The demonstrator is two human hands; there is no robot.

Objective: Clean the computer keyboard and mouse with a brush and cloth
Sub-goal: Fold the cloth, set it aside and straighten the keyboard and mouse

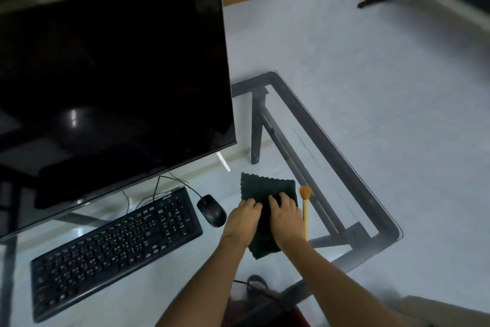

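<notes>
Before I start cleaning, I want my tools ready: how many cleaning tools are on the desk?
2. The dark green cloth lies right of the mouse, under both hands. The brush lies just right of the cloth.

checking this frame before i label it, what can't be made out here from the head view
- Cloth: its middle is covered by the left hand and right hand; whether the fingers grip or only press it is unclear.
- Keyboard: key legends too small and blurred to read.
- Monitor: left side cut off by the frame edge; its stand is mostly hidden behind the screen.
- Brush: lower handle partly hidden by the right wrist.
- Mouse: buttons lost in the dark.
</notes>
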